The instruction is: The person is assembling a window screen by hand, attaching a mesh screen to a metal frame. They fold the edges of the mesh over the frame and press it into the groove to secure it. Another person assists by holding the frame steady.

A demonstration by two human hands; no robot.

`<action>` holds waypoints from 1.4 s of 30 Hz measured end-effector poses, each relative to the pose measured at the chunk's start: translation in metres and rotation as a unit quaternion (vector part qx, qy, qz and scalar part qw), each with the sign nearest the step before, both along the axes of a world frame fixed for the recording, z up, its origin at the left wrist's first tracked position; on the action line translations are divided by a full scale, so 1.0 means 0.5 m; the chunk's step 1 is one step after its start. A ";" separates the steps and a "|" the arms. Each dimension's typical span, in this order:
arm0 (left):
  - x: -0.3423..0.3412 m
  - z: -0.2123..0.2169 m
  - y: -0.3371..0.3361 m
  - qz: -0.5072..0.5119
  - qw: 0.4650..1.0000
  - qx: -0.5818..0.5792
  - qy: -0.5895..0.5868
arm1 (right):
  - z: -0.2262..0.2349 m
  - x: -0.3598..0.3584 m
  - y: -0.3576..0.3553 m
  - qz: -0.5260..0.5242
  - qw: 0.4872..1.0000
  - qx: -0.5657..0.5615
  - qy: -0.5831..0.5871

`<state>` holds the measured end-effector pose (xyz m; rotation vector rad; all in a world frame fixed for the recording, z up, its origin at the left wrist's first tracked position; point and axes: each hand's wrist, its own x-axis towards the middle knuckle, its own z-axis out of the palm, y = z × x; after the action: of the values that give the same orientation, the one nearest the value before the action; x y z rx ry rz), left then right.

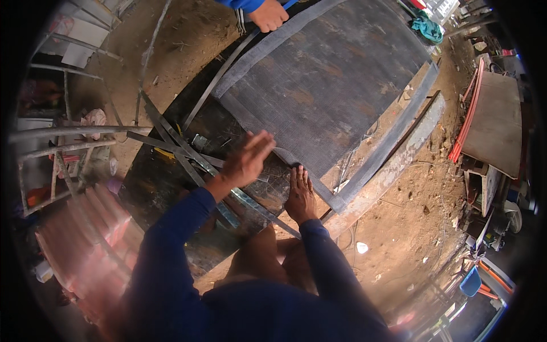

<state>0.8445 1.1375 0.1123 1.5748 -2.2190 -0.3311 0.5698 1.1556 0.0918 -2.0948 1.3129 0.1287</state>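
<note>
placed over the far and right portion of the desk (154, 188): dark mesh panel (319, 91), lying flat, with near edge running diagonally across the desk top. along the left side of the panel: wide grey border. along the right side: grey strip (393, 131), meeting the panel at the near right corner, with bare ground visible in the gap between.

left hand (250, 159): released, fingers extended and together, raised near the panel's near edge; blurred by motion. contact with the mesh: cannot tell. right hand (301, 196): released, laid palm down, fingers straight, fingertips at the near edge of the panel, toward the near right corner. in either of these hands: no object visible.

at the far left edge of the panel: co-worker's hand (269, 15), fingers curled, next to a blue item; grasp not possible to tell.

on the left portion of the desk: crossed metal bars (242, 198), lying below and beside the left hand, with a yellow item (164, 153) near the left edge. beyond the grey strip: long pale board (407, 145), roughly parallel.
</note>
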 end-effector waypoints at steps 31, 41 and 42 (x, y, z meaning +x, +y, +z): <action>0.260 -0.038 -0.252 -0.277 0.958 -0.005 -0.077 | 0.027 -0.027 -0.056 0.004 0.998 0.044 -0.054; 0.277 -0.121 -0.221 -0.234 0.964 -0.106 -0.070 | 0.023 -0.001 -0.042 -0.028 0.999 0.022 -0.007; 0.271 -0.121 -0.219 -0.219 0.970 -0.087 -0.054 | 0.021 -0.002 -0.044 -0.033 0.999 0.014 -0.007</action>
<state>0.9802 1.0279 0.0516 1.0257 -2.5937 -0.1666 0.5689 1.1336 0.1022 -2.0228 1.3626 0.1032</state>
